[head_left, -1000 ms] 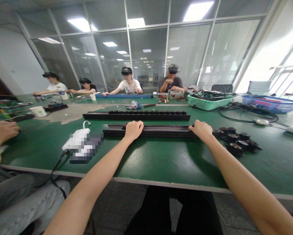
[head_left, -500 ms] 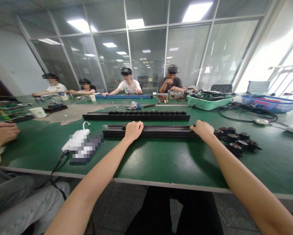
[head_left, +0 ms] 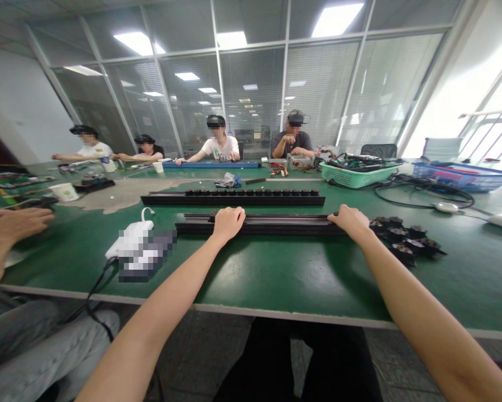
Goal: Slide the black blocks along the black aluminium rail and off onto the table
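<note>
A long black slotted rail lies across the green table in front of me. My left hand is closed over it left of the middle, fingers curled down its far side. A small dark piece shows in the channel just left of that hand. At the rail's right end, my right hand is closed with thumb and fingers on it; its palm hides the tip. Just beyond my right hand lies a cluster of small black modules. Behind, a second black rail carries a row of similar black pieces.
A white adapter with a cable and a blurred flat device lie at left. Another person's hands rest at the left edge. Farther back are a green basket, a blue basket, cables, a paper cup and several people.
My right hand has shifted slightly to the right along the rail end. My left hand and the rail stay put. The neighbour's hands at left have moved a little inward.
</note>
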A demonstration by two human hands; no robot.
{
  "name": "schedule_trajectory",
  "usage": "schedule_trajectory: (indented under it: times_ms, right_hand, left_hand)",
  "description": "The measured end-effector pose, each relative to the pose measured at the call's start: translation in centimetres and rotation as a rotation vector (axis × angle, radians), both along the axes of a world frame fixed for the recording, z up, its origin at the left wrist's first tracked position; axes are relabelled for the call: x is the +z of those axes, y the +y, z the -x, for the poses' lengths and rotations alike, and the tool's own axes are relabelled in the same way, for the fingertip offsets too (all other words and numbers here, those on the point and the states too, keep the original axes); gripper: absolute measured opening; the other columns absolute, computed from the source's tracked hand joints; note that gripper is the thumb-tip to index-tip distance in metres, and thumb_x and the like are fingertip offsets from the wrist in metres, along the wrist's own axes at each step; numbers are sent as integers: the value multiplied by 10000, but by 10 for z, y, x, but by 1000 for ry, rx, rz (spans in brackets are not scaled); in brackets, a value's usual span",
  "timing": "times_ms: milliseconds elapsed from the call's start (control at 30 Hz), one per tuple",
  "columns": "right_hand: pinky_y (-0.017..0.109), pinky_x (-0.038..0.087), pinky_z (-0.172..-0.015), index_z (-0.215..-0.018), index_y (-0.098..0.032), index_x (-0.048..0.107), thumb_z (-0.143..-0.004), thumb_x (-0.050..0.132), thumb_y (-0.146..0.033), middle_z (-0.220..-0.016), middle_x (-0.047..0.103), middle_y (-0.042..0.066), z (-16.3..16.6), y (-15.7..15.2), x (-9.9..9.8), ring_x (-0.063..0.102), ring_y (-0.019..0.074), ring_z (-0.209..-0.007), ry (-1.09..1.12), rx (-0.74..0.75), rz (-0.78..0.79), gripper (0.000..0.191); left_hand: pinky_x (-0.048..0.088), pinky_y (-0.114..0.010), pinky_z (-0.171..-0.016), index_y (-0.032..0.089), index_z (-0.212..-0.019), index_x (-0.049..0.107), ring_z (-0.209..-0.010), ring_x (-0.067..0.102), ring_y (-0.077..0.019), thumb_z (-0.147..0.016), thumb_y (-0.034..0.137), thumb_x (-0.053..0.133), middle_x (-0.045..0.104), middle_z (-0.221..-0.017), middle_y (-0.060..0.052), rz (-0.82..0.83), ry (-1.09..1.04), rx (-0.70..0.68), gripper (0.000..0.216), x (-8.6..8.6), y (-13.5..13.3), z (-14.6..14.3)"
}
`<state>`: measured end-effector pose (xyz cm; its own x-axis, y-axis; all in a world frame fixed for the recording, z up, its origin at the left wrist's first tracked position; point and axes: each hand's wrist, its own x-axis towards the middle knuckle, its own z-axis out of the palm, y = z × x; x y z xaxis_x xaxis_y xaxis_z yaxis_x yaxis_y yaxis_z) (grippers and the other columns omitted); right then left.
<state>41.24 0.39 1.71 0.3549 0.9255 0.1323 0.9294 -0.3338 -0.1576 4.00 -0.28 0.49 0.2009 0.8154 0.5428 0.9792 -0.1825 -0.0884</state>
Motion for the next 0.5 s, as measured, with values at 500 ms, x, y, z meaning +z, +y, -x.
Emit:
schedule_trajectory:
  times_ms: [500]
  right_hand:
    - [436, 526, -886, -1230, -111, 651, -888, 600, -482, -1195, 675, 241, -10, 3, 2, 663, 349, -1126, 52, -60, 14, 507]
  left_hand:
    - [436, -337, -786, 220, -973, 721, -879, 668, -238, -1038, 382, 283, 734, -914, -97, 6, -29, -11, 471, -2, 1, 2]
